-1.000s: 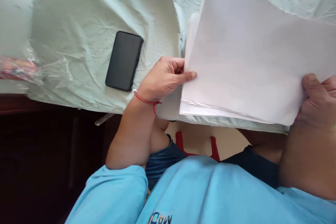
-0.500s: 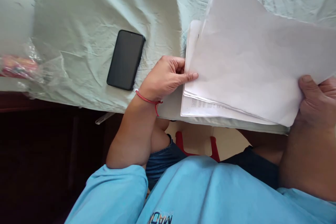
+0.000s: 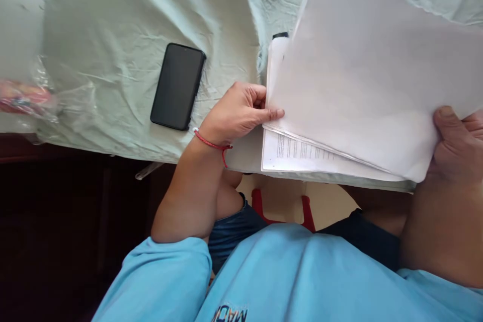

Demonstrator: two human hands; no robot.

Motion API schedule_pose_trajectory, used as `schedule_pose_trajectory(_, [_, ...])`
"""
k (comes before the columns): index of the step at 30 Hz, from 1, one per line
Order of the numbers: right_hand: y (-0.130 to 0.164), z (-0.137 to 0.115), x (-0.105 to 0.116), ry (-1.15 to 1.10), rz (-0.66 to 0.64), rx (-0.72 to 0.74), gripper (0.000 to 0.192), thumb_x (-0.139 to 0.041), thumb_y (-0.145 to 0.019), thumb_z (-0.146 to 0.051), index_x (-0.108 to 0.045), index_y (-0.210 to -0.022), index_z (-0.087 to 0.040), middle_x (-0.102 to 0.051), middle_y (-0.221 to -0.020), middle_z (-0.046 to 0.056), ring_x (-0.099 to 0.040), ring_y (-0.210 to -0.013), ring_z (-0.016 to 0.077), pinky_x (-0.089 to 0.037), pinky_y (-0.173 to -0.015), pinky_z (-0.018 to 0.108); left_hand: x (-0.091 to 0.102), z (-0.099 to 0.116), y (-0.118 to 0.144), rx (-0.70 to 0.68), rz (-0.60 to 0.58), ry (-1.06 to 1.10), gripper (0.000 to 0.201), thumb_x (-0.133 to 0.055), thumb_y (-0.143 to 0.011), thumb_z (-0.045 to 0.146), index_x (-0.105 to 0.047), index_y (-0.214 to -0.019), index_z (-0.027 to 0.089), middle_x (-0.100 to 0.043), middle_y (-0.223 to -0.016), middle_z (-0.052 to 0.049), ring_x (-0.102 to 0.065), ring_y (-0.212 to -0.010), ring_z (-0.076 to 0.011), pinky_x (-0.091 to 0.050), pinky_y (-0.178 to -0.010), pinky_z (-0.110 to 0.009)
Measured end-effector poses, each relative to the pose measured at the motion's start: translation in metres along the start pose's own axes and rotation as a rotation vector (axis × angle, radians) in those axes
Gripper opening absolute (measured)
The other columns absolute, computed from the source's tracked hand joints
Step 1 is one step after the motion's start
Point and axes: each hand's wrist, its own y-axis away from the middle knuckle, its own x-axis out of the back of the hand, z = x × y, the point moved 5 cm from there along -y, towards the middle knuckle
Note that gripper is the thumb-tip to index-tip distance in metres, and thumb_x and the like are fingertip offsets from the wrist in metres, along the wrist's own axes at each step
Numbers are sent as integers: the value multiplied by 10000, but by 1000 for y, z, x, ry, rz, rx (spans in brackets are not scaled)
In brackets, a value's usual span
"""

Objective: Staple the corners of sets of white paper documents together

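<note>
Wrinkled pale green cloth covers the desk. Toward the right of the near edge, loose white sheets, blank on top, overlap a printed page that shows beneath them along that edge. The person's right hand grips the sheets' near right corner, thumb above, other fingers partly hidden. The left hand pinches their left side between thumb and curled fingers. Well leftward, by the near edge, lies a blurred red item in clear plastic. Between it and the left hand rests a black phone, screen dark. Red cord circles the left wrist. One small dark object, mostly covered, peeks out beyond the paper's far left corner.
</note>
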Motion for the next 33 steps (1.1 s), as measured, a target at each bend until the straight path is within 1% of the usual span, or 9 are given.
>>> schedule_pose_trajectory(5, [2,3,-2,-32,4,-10,610,-1057,-495,-572,-856,-909,-172,-739,-921,64,-737,-1008,252,-566,-1232,591,5,2,4,-2,92,-90,605,-931,-823,695,-648,-641,193,-589,-633,-10,-507,-622,-136,-347,-531,-287])
schedule_pose_trajectory(7, [3,3,-3,-33,-12,-6,609,-1057,-508,-579,-847,-904,-167,-744,-942,68,-743,-1034,253,-563,-1244,572,5,3,5,6,107,-107,642,-893,-850,728,-619,-621,195,-521,-599,-1,-459,-606,-128,-312,-533,-290])
schedule_pose_trajectory(9, [2,4,-2,-33,-6,-7,612,-1056,-503,-584,-840,-888,-160,-745,-953,74,-743,-1034,254,-563,-1247,570,5,4,4,3,100,-102,634,-856,-884,733,-632,-635,195,-485,-591,3,-449,-609,-132,-318,-549,-294])
schedule_pose_trajectory(12, [-1,5,2,-27,43,-5,622,-1058,-470,-582,-840,-871,-159,-741,-948,76,-728,-982,246,-576,-1226,591,4,5,3,-11,62,-109,577,-854,-900,688,-666,-667,194,-484,-600,5,-438,-612,-133,-329,-566,-296])
schedule_pose_trajectory(15, [-2,4,3,-39,55,-3,605,-1059,-471,-561,-840,-862,-154,-735,-925,74,-726,-987,244,-577,-1226,573,3,7,2,-25,33,-139,563,-887,-876,652,-646,-652,195,-482,-601,14,-396,-602,-116,-303,-565,-291])
schedule_pose_trajectory(20, [-2,3,0,-60,15,5,620,-1063,-493,-572,-838,-887,-150,-742,-946,77,-736,-1006,234,-576,-1236,528,3,7,2,-19,84,-135,663,-842,-902,714,-541,-598,209,-413,-578,23,-364,-580,-110,-284,-535,-281])
schedule_pose_trajectory(24, [-1,5,0,-67,13,-5,574,-1058,-501,-542,-835,-870,-163,-738,-928,68,-741,-1006,242,-606,-1188,536,1,8,3,-7,96,-139,686,-813,-920,745,-532,-588,214,-403,-555,21,-408,-580,-124,-323,-533,-282])
schedule_pose_trajectory(27, [-2,7,2,-69,31,-5,549,-1049,-520,-510,-844,-884,-154,-742,-929,69,-739,-1000,231,-610,-1188,515,-1,10,2,-24,83,-121,713,-798,-930,759,-512,-571,213,-376,-539,26,-371,-558,-114,-299,-525,-289])
schedule_pose_trajectory(33, [-1,8,2,-55,11,-2,605,-1054,-496,-557,-846,-895,-153,-738,-928,63,-743,-1013,226,-620,-1173,509,3,7,0,-89,83,-112,694,-781,-964,744,-524,-611,205,-432,-572,18,-366,-550,-101,-266,-509,-283])
